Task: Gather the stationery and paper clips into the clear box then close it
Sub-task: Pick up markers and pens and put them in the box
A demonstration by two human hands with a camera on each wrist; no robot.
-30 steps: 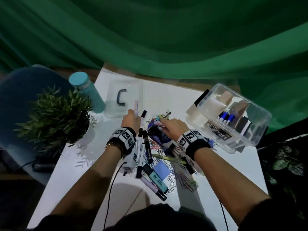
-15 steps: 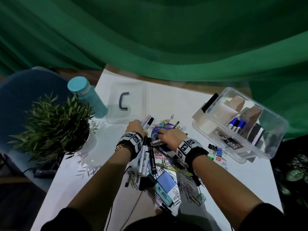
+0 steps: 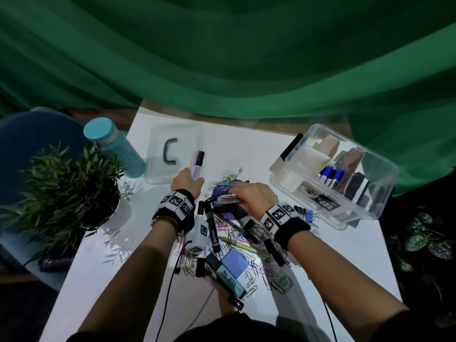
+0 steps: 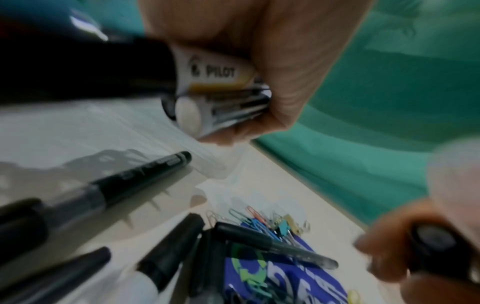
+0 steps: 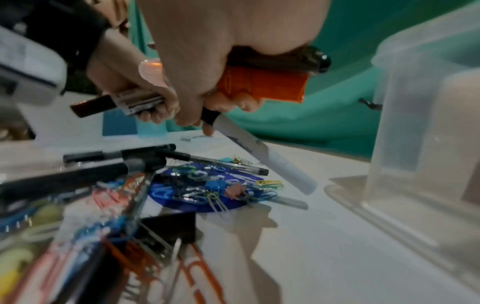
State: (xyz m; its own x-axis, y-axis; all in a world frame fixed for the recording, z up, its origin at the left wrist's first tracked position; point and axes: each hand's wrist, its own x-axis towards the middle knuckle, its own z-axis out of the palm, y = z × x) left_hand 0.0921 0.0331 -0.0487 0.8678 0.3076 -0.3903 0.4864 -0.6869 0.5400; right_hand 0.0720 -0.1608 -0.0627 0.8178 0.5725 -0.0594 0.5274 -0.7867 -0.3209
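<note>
My left hand [image 3: 187, 180] grips a bundle of markers [image 3: 197, 161], their white barrels and black caps plain in the left wrist view [image 4: 218, 82]. My right hand [image 3: 249, 193] holds several pens [image 3: 223, 199]; the right wrist view shows an orange-bodied one [image 5: 262, 84] and a grey marker [image 5: 270, 158] sticking down. Both hands hover over the heap of pens, markers and coloured paper clips [image 3: 229, 233] on the white table [image 3: 333, 255]. The clear box [image 3: 345, 193] stands open at the right with stationery inside. Its lid [image 3: 175, 154] lies flat at the back, black handle up.
A teal bottle [image 3: 116, 146] and a potted plant [image 3: 66, 193] stand at the left. A blue round disc [image 5: 182, 185] lies under the clips. Blue binder clips [image 3: 308, 214] sit beside the box. A green curtain hangs behind, and cables trail off the table's front edge.
My left hand has lifted its markers up and toward the lid. My right hand has closed round pens picked from the pile.
</note>
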